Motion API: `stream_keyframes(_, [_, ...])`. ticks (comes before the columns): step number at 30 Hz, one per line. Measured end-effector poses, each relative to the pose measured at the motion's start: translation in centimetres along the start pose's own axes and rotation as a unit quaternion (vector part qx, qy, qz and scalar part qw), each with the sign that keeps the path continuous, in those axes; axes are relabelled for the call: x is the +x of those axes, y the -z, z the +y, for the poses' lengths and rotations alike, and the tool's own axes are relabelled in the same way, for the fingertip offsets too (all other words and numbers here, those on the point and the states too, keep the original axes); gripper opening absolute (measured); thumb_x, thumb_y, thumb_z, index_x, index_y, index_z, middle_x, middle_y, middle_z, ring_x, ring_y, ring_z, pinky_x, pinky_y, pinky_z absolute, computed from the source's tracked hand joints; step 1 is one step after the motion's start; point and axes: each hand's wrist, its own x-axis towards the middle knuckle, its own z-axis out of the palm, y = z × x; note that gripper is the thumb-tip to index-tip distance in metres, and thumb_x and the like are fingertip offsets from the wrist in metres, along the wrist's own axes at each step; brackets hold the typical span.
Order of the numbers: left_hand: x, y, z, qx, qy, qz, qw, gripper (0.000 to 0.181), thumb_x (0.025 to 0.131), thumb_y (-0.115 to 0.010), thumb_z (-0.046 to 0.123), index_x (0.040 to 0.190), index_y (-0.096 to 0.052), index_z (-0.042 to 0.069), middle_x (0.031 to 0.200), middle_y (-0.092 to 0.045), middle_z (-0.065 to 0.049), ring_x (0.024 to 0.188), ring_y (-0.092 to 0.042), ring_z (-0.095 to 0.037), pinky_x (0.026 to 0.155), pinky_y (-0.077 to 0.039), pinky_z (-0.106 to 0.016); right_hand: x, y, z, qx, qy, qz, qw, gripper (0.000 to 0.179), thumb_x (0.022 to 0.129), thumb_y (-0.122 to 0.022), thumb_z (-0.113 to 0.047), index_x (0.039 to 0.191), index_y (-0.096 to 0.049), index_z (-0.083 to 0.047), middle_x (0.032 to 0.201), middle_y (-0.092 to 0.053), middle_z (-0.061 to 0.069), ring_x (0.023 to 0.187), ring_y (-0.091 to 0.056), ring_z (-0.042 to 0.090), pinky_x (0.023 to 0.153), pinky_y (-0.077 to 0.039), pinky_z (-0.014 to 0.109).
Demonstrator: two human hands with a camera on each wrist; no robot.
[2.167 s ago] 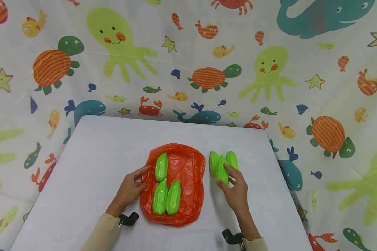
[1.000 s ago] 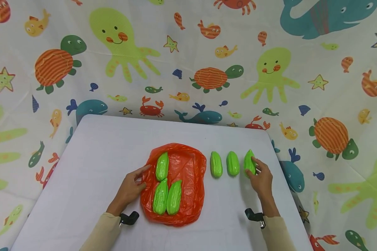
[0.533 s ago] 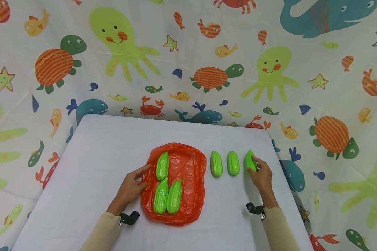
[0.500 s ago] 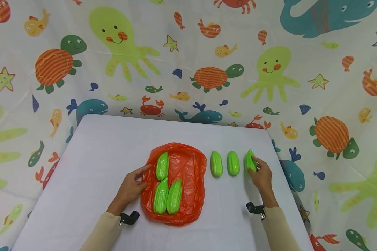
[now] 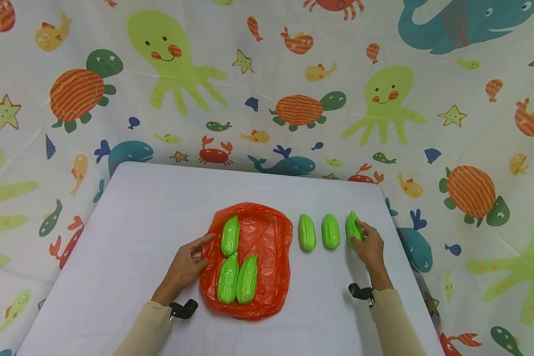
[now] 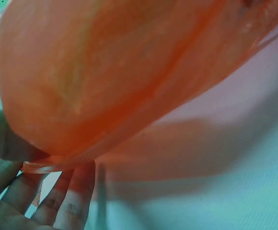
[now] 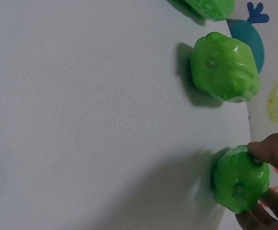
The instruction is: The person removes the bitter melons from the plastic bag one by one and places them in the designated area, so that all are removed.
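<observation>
At the white table (image 5: pixel 160 212), the right hand (image 5: pixel 371 247) pinches a green vegetable (image 5: pixel 352 225) and the left hand (image 5: pixel 184 268) a red bag (image 5: pixel 270 252).

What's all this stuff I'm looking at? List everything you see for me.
White-covered rectangular table: 1, white, in the middle.
Sea-animal print fabric backdrop: 1, off-white with multicoloured prints, behind and beside the table.
Thin, crinkled plastic bag: 1, red-orange, mouth open, on the table.
Glossy, ridged, oblong vegetable-like pieces in the bag: 3, bright green, in its left half.
Matching pieces outside the bag: 3, bright green, in a row right of it.
Small wrist-worn devices: 2, black, one per wrist.
Long sleeves: 2, beige, on the forearms.
Left hand: 1, bare, pinching the bag's left edge.
Right hand: 1, bare, gripping the row's rightmost piece.
</observation>
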Motion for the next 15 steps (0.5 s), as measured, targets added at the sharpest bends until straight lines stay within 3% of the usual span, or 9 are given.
stream_keyframes(7, [0.0, 0.0, 0.1, 0.000, -0.003, -0.004, 1.0000, 0.067, 0.097, -0.059, -0.001, 0.162, -0.047, 0.014, 0.165, -0.042, -0.022, 0.133, -0.062, -0.037, 0.094, -0.064, -0.028, -0.6, 0.2, -0.6, -0.009, 0.021, 0.034, 0.9992, 0.064, 0.096, -0.072, -0.006, 0.157, -0.052, -0.010, 0.164, -0.043, 0.027, 0.149, -0.043, 0.050, 0.120, -0.043, 0.064])
stream_keyframes(15, [0.0, 0.0, 0.2, 0.005, -0.001, -0.002, 1.0000, 0.068, 0.097, -0.059, -0.001, 0.162, -0.047, 0.016, 0.168, -0.040, -0.020, 0.138, -0.058, -0.038, 0.097, -0.063, -0.029, -2.3, -0.1, -3.3, 0.018, 0.082, 0.095, 0.9920, 0.061, 0.093, -0.078, -0.006, 0.151, -0.060, -0.010, 0.158, -0.051, 0.025, 0.148, -0.047, 0.045, 0.121, -0.044, 0.059])
